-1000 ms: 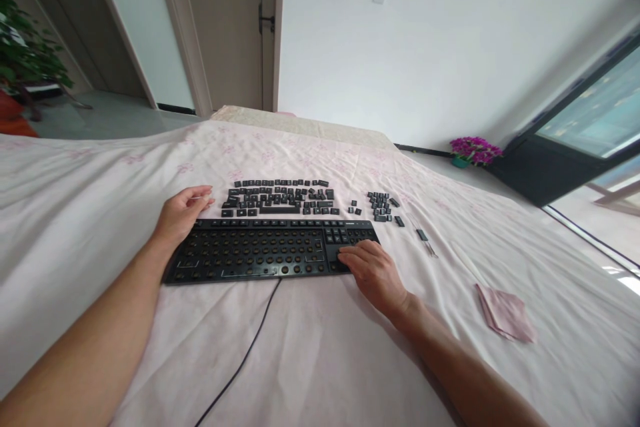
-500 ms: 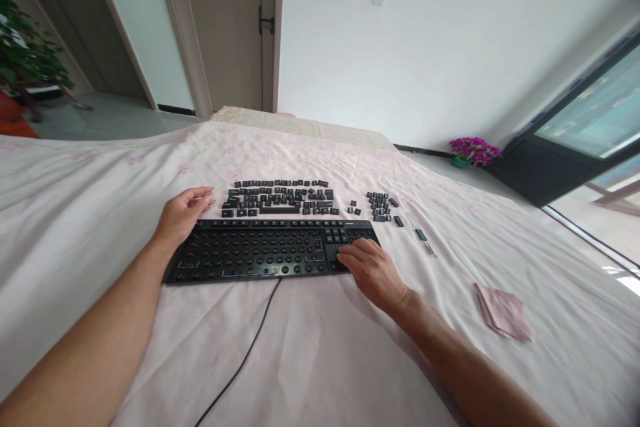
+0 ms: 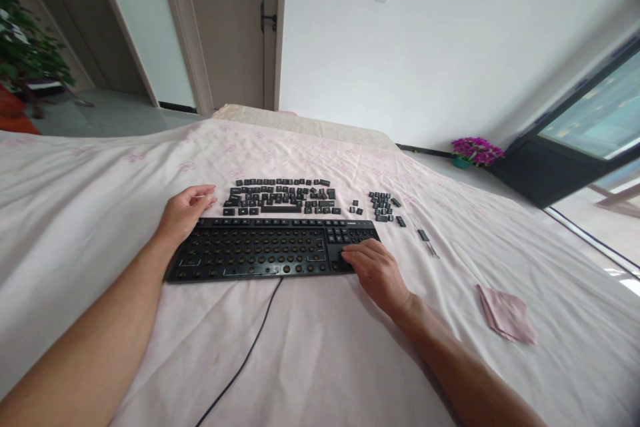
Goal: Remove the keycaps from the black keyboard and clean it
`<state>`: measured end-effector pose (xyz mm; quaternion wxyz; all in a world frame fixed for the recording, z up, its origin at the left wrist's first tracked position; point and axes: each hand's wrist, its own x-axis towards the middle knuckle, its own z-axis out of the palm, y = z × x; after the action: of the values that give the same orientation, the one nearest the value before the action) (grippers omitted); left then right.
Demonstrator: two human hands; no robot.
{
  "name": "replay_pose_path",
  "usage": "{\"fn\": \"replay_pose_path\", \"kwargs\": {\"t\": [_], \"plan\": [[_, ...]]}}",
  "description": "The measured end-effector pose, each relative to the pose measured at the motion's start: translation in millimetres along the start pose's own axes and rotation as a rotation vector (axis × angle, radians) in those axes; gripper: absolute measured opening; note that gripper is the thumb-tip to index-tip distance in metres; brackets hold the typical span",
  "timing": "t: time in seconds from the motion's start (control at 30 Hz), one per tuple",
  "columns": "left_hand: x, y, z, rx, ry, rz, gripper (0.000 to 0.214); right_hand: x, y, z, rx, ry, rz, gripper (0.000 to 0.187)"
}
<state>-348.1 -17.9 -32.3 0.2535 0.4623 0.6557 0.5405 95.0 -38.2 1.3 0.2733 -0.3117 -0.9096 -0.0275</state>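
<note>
A black keyboard (image 3: 257,250) lies flat on the cloth, most of its main key area stripped of keycaps. Its top row and a small block right of the middle still carry keys. Beside its upper left corner is my left hand (image 3: 186,213), fingers loosely bent and apart, with nothing visible in them. My right hand (image 3: 377,271) rests over the right end of the keyboard, its fingers together and pointing left at the lower keys. Whatever lies under those fingertips is hidden. Loose black keycaps (image 3: 280,199) are laid out in rows behind the keyboard.
A second cluster of keycaps (image 3: 383,203) lies farther right. Near it is a small black-handled tool with wire prongs (image 3: 424,236). A folded pink cloth (image 3: 507,313) sits at the right. The keyboard's cable (image 3: 245,360) runs toward me over the wrinkled bedspread (image 3: 325,360).
The view has shifted slightly. Both hands stay at nearly the same spots on and beside the keyboard. The keycaps look unchanged.
</note>
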Motion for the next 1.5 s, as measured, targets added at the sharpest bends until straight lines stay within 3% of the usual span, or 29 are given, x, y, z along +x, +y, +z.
{"fn": "replay_pose_path", "kwargs": {"t": [0.43,0.77,1.07,1.13,1.23,1.33,1.5], "plan": [[-1.5,3.7,0.0,0.008,0.004,-0.018,0.049,3.1,-5.1,-0.3,-0.086,-0.066,-0.046,0.020],[-2.8,4.3,-0.6,0.043,0.003,-0.014,0.048,0.1,-14.8,-7.5,-0.032,-0.084,0.042,0.038],[-2.5,4.2,-1.3,0.052,-0.003,-0.022,0.048,5.5,-18.7,-13.1,0.035,-0.142,0.118,0.043],[-3.4,6.1,-0.7,0.046,-0.004,-0.031,0.048,6.9,-10.4,-13.5,0.121,-0.119,0.170,0.044],[-4.0,7.4,-0.2,0.039,0.000,-0.033,0.047,11.8,13.9,-14.5,0.226,0.019,0.280,0.040],[-3.0,5.6,-0.8,0.041,0.002,-0.041,0.047,20.6,48.7,-16.4,0.129,0.132,0.357,0.033],[-1.3,3.6,-0.9,0.009,-0.004,-0.050,0.044,38.9,100.9,-16.9,-0.077,0.052,0.463,0.024]]}}
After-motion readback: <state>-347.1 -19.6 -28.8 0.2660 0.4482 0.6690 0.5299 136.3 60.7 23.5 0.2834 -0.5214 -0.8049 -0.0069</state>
